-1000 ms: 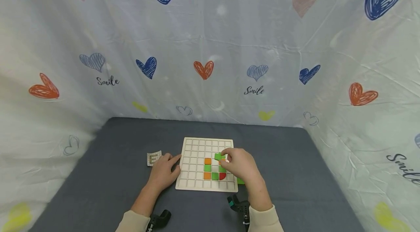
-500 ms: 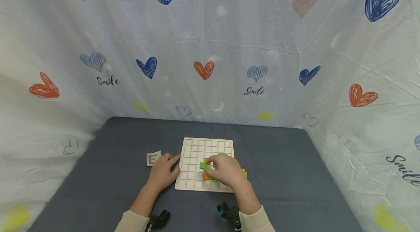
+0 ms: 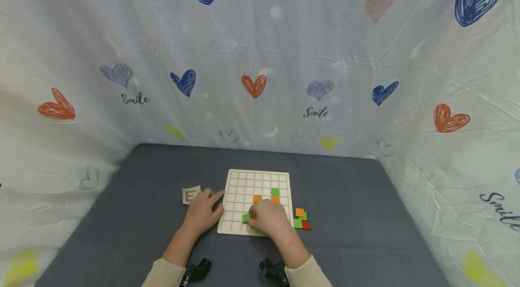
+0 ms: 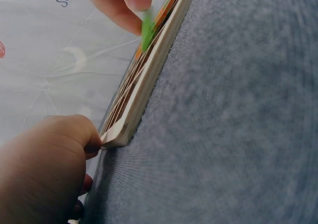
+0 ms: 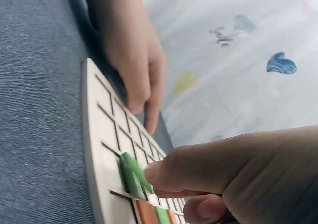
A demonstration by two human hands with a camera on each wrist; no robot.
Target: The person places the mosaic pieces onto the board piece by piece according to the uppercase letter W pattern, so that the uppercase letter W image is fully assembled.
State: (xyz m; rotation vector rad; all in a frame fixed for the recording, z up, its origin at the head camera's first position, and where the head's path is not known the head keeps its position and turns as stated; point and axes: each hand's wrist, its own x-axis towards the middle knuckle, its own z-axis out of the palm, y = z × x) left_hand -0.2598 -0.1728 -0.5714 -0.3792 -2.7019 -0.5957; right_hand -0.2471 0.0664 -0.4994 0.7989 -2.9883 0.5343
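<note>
Held green tile (image 3: pixel 245 218) is now sitting over the board's near part, just L of an orange tile (image 5: pixel 146 213); vs half a sec ago it's coming nearer the person & slightly L. R hand (image 3: pixel 269 219) is pinching it btwn thumb & fingers, narrow grip. Prob. means this tile's being fitted onto the L side of the coloured group; can't tell if it's seated, as it's looking tilted in R wrist view & blurring in L wrist view. Board (image 3: pixel 237 187) is lying on the grey cloth (image 3: pixel 345 196). R hand's covering the group's middle, so tiles underneath are hiding; far orange tiles (image 3: pixel 257 198) & far green tile (image 3: pixel 275 191) are showing. L hand (image 3: pixel 203 212) is holding nothing, fingers apart, index reaching board's L edge, partly covering the card (image 3: pixel 189 194); print's too small to read. Spare tiles (image 3: pixel 298 223) R of board are now showing, w/ R arm shifting L; some overlapping.
</note>
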